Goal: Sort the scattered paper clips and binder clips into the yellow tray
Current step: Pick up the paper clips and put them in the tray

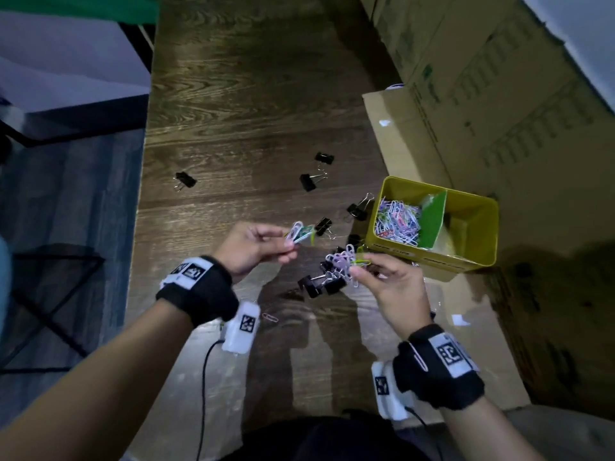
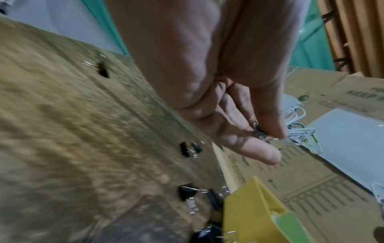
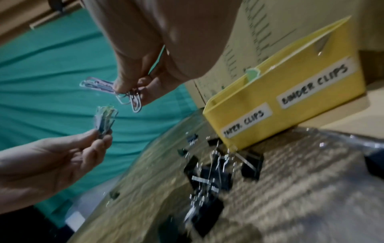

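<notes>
The yellow tray (image 1: 479, 257) stands at the right on cardboard, split by a green divider (image 1: 432, 217). Its left half holds a heap of coloured paper clips (image 1: 397, 222); labels (image 3: 313, 83) read paper clips and binder clips. My left hand (image 1: 253, 247) pinches a small bunch of paper clips (image 1: 301, 232) above the table. My right hand (image 1: 389, 281) pinches a tangle of lilac and green paper clips (image 1: 346, 261), just left of the tray. Black binder clips (image 1: 319, 282) lie clustered under my hands, others (image 1: 307, 182) are scattered farther back.
The wooden table (image 1: 249, 94) ends in a left edge with floor beyond. Stacked cardboard boxes (image 1: 499, 94) wall off the right side. One stray pink paper clip (image 1: 270, 317) lies near my left wrist. A lone binder clip (image 1: 184, 179) sits at the far left.
</notes>
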{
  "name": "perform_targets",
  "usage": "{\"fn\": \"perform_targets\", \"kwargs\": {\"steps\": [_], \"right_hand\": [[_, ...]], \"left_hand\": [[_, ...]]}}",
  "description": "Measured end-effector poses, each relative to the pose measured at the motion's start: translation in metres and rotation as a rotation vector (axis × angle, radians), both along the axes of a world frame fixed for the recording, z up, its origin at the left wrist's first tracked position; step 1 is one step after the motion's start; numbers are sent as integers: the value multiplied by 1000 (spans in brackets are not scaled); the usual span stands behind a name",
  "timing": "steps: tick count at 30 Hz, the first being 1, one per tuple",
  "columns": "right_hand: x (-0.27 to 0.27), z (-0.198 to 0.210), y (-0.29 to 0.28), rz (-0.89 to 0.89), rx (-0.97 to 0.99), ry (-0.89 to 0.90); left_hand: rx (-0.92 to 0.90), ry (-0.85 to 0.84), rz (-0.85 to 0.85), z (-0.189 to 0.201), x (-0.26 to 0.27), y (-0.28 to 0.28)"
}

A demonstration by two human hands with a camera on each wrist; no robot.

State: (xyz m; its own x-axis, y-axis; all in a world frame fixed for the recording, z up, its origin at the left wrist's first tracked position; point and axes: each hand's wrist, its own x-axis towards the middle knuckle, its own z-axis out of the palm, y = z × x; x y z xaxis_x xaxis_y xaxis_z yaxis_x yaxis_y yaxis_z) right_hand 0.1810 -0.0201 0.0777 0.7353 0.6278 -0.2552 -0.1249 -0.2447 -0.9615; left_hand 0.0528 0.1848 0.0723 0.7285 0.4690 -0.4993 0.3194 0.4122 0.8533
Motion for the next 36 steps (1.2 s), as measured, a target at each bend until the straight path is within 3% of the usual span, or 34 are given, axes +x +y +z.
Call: {"fn": "perform_targets", "kwargs": {"steps": [4, 9, 11, 14, 19, 22, 26, 29, 32, 34, 36], "right_hand": [[42, 14, -10, -149, 79, -43], [97, 13, -12, -271, 54, -147], [118, 7, -10, -287, -16, -217], [146, -8, -6, -259, -196, -315], [169, -17, 9, -56, -460, -544], [167, -17, 25, 106, -562, -651], [147, -17, 47, 331, -710, -685], [132, -18, 57, 416, -781, -682], [123, -25, 61, 415, -687, -650], [118, -28, 61, 406, -642, -630], [115, -26, 59, 390, -597, -641]], "left_hand": [[201, 8, -165, 6, 79, -9], [932, 185, -520, 0, 162, -31], [1086, 249, -646, -5, 181, -42], [1167, 284, -805, -18, 194, -55], [1312, 261, -1008, -33, 181, -51], [1236, 226, -1116, -39, 164, -40], [1181, 204, -1087, -40, 146, -26], [1124, 143, -972, -34, 129, -18], [1080, 35, -710, -29, 100, -8], [1063, 94, -562, -31, 73, 0], [1066, 196, -529, -38, 40, 8]]}}
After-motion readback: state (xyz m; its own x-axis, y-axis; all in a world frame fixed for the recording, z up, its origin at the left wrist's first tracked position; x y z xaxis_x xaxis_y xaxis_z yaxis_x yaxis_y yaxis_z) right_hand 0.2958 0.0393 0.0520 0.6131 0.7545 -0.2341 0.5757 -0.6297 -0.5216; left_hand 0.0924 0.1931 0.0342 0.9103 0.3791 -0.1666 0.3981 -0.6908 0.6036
